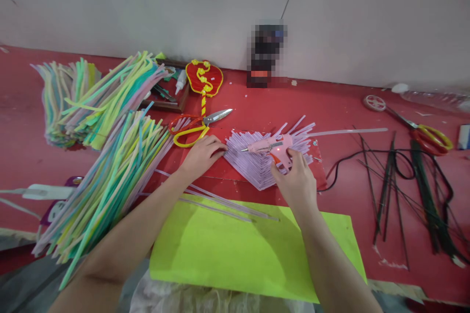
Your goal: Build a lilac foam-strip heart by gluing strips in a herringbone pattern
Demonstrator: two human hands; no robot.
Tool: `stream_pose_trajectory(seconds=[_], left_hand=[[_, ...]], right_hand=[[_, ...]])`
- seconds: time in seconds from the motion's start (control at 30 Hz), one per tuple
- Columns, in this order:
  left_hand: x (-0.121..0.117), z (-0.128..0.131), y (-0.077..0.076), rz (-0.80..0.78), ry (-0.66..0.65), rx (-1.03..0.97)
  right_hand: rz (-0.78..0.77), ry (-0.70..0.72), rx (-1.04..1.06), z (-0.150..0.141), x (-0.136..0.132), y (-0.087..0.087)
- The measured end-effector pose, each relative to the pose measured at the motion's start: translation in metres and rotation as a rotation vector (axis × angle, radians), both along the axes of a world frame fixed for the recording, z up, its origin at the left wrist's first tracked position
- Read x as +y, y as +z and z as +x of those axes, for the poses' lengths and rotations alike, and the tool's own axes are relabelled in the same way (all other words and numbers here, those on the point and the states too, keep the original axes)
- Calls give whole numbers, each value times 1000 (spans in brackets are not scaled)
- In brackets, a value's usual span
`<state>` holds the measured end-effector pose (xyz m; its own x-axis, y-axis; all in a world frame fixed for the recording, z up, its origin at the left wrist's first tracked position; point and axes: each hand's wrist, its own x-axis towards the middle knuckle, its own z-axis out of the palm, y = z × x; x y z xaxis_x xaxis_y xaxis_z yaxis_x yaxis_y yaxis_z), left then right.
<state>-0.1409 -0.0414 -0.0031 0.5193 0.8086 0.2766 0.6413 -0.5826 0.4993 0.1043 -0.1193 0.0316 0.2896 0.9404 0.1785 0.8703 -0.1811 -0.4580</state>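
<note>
My right hand (pixel 296 178) is closed around the handle of a pink hot glue gun (pixel 266 145). Its metal nozzle points left, and a long translucent glue stick (pixel 352 132) sticks out behind it. Under the gun lies a lilac piece of pipe cleaners (pixel 253 168) laid side by side in a V pattern, with loose ends fanning out at upper right. At the left edge of this piece, the fingertips of my left hand (pixel 201 155) are pinched together on it. Several loose lilac pipe cleaners (pixel 227 201) rest just below, partly on a yellow-green sheet (pixel 227 249).
Bundles of coloured pipe cleaners (pixel 113 181) cover the left side, near a power strip (pixel 55 210). Scissors (pixel 191 129) and a red-yellow fan-shaped ornament (pixel 204 78) lie behind my left hand. To the right are dark stems (pixel 385 190), a black cord (pixel 341 159) and more scissors (pixel 429 137).
</note>
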Motion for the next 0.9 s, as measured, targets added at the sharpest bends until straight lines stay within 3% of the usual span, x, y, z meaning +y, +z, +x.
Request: stream_pose_trajectory(seconds=[0.67, 0.9], left_hand=[[1, 0, -1, -5, -6, 10], [1, 0, -1, 24, -15, 3]], right_hand=[[0, -13, 27, 0, 2, 0], [163, -83, 19, 27, 14, -8]])
